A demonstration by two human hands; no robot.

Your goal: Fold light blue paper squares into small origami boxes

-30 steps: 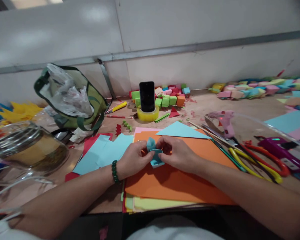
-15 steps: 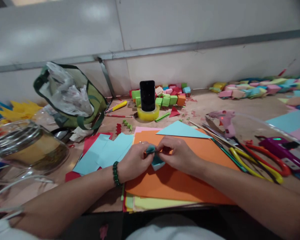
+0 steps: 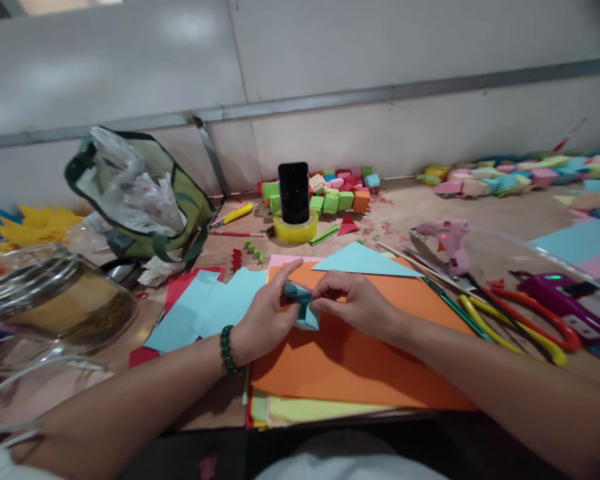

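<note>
Between my two hands is a small light-blue folded paper box, held just above a stack of coloured sheets topped by an orange sheet. My left hand grips its left side, with the thumb against the paper and the index finger raised. My right hand pinches the box's right edge between thumb and fingertips. Beyond the hands, a light-blue paper triangle lies on the orange sheet. To the left, light-blue paper pieces rest over red paper.
A phone stands in a yellow tape roll, with small paper cubes behind. On the right are a pink glue gun, scissors and a purple power strip. A glass jar and a green bag stand left.
My left index finger has lifted away from the paper box. The box has turned and risen slightly, showing more of its folded inside. My right hand keeps its pinch in nearly the same place.
</note>
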